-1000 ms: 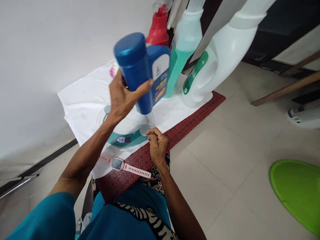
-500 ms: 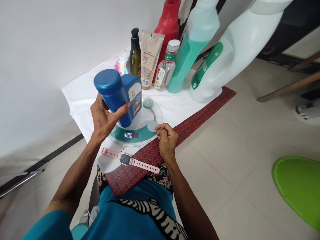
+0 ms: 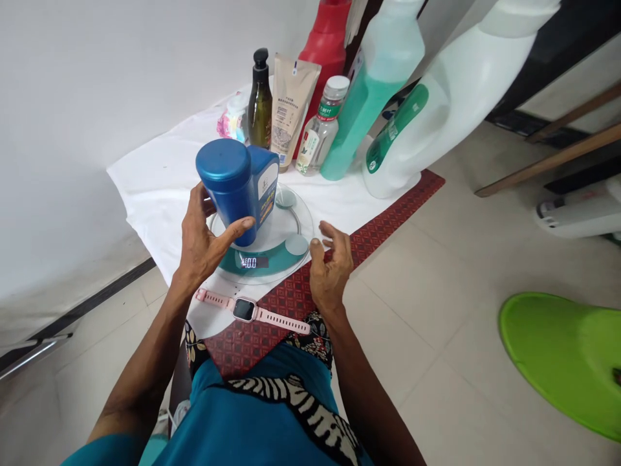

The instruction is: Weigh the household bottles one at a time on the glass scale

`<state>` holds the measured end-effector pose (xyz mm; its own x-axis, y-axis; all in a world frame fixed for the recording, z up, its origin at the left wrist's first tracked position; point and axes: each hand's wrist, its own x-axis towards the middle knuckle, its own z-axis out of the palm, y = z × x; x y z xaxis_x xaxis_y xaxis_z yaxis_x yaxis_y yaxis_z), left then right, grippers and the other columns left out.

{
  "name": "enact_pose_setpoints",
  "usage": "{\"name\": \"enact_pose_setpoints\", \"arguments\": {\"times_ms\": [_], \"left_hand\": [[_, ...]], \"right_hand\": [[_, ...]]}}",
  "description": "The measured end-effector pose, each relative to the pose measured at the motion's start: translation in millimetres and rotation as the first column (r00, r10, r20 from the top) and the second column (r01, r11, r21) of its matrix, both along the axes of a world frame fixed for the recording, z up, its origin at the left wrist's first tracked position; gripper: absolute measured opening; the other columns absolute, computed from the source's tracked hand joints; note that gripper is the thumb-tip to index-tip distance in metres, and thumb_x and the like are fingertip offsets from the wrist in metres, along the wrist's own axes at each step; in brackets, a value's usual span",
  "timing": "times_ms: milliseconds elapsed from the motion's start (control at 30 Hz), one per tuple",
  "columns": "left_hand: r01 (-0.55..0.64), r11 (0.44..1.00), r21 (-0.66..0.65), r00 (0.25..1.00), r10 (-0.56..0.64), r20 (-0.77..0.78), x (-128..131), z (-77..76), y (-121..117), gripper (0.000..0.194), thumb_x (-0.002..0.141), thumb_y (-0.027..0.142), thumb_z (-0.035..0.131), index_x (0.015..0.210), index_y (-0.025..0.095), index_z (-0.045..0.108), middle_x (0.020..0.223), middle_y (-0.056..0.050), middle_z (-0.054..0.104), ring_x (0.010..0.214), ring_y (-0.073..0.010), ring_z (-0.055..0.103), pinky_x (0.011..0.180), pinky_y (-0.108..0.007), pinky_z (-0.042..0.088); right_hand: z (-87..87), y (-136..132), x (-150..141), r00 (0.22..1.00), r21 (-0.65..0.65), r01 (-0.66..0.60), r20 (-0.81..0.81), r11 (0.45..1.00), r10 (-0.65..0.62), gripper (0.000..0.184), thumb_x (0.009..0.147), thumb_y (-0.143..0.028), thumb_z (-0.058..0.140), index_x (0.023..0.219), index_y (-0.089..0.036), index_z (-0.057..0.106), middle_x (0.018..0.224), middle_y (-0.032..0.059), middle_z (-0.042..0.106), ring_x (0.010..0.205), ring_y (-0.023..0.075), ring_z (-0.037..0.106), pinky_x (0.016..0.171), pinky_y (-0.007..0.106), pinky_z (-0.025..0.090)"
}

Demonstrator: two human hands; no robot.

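My left hand [image 3: 201, 236] is wrapped around the lower left of a blue plastic container [image 3: 228, 194], its thumb across the front. The container stands upright over the round glass scale [image 3: 286, 251]; whether its base rests fully on the glass I cannot tell. The scale's display [image 3: 251, 263] is lit and seems to read 40.0. Just right of the scale, my right hand [image 3: 332, 265] is open and empty, thumb and fingers apart. A pink-strapped smartwatch [image 3: 244, 309] lies flat in front of the scale.
Behind the scale stand a dark pump bottle [image 3: 261, 107], a beige tube [image 3: 290, 110], a small clear bottle [image 3: 317, 139], a red bottle [image 3: 325, 48], a green-liquid bottle [image 3: 363, 97] and a large white jug [image 3: 451, 97]. A green seat [image 3: 557, 349] is at right.
My left hand has brought the blue container slightly right and down over the scale. My right hand has drawn away from the scale's edge and its fingers have spread.
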<state>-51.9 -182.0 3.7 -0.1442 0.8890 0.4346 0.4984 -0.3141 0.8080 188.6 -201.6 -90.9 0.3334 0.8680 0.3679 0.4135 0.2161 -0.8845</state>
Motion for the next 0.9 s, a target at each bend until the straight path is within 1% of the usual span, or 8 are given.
{"name": "enact_pose_setpoints", "arguments": {"times_ms": [67, 167, 267, 467, 567, 633, 767, 900], "left_hand": [[0.034, 0.998, -0.048, 0.999, -0.033, 0.013, -6.6, -3.0, -3.4, 0.078, 0.082, 0.072, 0.091, 0.140, 0.028, 0.063, 0.137, -0.013, 0.075, 0.121, -0.0351, 0.077, 0.106, -0.053, 0.065], [0.080, 0.990, -0.115, 0.997, -0.080, 0.009, -9.8, -7.2, -5.3, 0.077, 0.081, 0.070, 0.092, 0.138, 0.026, 0.065, 0.135, -0.013, 0.077, 0.120, -0.0353, 0.077, 0.109, -0.057, 0.064], [0.087, 0.990, -0.114, 0.996, -0.086, 0.013, -4.3, -12.4, -2.5, 0.073, 0.079, 0.066, 0.095, 0.131, 0.025, 0.067, 0.127, -0.013, 0.078, 0.113, -0.0340, 0.078, 0.102, -0.055, 0.066], [-0.115, 0.993, 0.010, 0.991, 0.116, -0.068, 12.5, -25.2, 7.3, 0.051, 0.075, 0.057, 0.096, 0.098, 0.025, 0.063, 0.085, -0.002, 0.070, 0.076, -0.0232, 0.068, 0.073, -0.044, 0.062], [-0.126, 0.992, -0.006, 0.992, 0.126, -0.015, 14.0, -23.8, 8.0, 0.046, 0.076, 0.055, 0.093, 0.091, 0.025, 0.061, 0.079, -0.001, 0.067, 0.070, -0.0206, 0.065, 0.065, -0.040, 0.059], [-0.127, 0.991, -0.041, 0.989, 0.129, 0.068, 8.3, -16.8, 8.5, 0.047, 0.079, 0.059, 0.092, 0.090, 0.025, 0.062, 0.079, -0.002, 0.069, 0.068, -0.0204, 0.066, 0.061, -0.038, 0.058], [-0.298, 0.954, 0.029, 0.946, 0.292, 0.139, -30.9, 7.2, 23.6, 0.053, 0.078, 0.066, 0.091, 0.093, 0.024, 0.065, 0.087, -0.005, 0.074, 0.075, -0.0227, 0.071, 0.065, -0.039, 0.061], [-0.471, 0.869, 0.154, 0.882, 0.467, 0.063, -102.3, 24.5, 70.6, 0.057, 0.070, 0.059, 0.095, 0.101, 0.024, 0.061, 0.098, -0.004, 0.074, 0.090, -0.0260, 0.073, 0.078, -0.043, 0.062]], "right_hand": [[-4.0, 9.8, 3.0, 0.997, -0.052, -0.064, -0.037, 0.997, 0.062, 0.054, 0.108, -0.057, 0.056, 0.146, -0.022, 0.069, 0.148, 0.0175, 0.073, 0.136, 0.0319, 0.070, 0.117, 0.055, 0.057], [-12.8, 24.4, 5.6, 0.988, -0.130, -0.149, -0.048, 0.980, 0.144, 0.068, 0.108, -0.069, 0.053, 0.154, -0.020, 0.065, 0.156, 0.0209, 0.070, 0.146, 0.0350, 0.066, 0.126, 0.062, 0.051], [-18.3, 32.0, 5.6, 0.988, -0.134, -0.150, 0.008, 0.980, 0.153, 0.076, 0.107, -0.076, 0.050, 0.156, -0.019, 0.064, 0.160, 0.0213, 0.067, 0.150, 0.0359, 0.064, 0.130, 0.063, 0.047], [-19.6, 32.8, 7.2, 0.994, -0.133, -0.108, -0.003, 0.985, 0.109, 0.070, 0.107, -0.071, 0.051, 0.148, -0.019, 0.072, 0.155, 0.0199, 0.072, 0.146, 0.0353, 0.067, 0.128, 0.062, 0.048], [-19.6, 33.2, 8.6, 0.996, -0.133, -0.086, -0.012, 0.987, 0.086, 0.067, 0.107, -0.069, 0.052, 0.145, -0.019, 0.075, 0.151, 0.0193, 0.075, 0.142, 0.0344, 0.070, 0.125, 0.060, 0.051], [-18.8, 33.2, 8.9, 0.997, -0.137, -0.083, -0.012, 0.987, 0.082, 0.066, 0.107, -0.069, 0.052, 0.144, -0.019, 0.076, 0.149, 0.0186, 0.077, 0.139, 0.0340, 0.072, 0.123, 0.059, 0.053], [-14.6, 31.7, 8.3, 0.997, -0.148, -0.083, -0.017, 0.985, 0.081, 0.067, 0.107, -0.069, 0.052, 0.144, -0.020, 0.077, 0.149, 0.0181, 0.077, 0.136, 0.0338, 0.073, 0.120, 0.058, 0.055], [-11.3, 30.3, 7.9, 0.995, -0.155, -0.093, -0.038, 0.984, 0.088, 0.067, 0.107, -0.070, 0.053, 0.144, -0.020, 0.077, 0.149, 0.0177, 0.077, 0.135, 0.0338, 0.073, 0.119, 0.057, 0.056]]}}
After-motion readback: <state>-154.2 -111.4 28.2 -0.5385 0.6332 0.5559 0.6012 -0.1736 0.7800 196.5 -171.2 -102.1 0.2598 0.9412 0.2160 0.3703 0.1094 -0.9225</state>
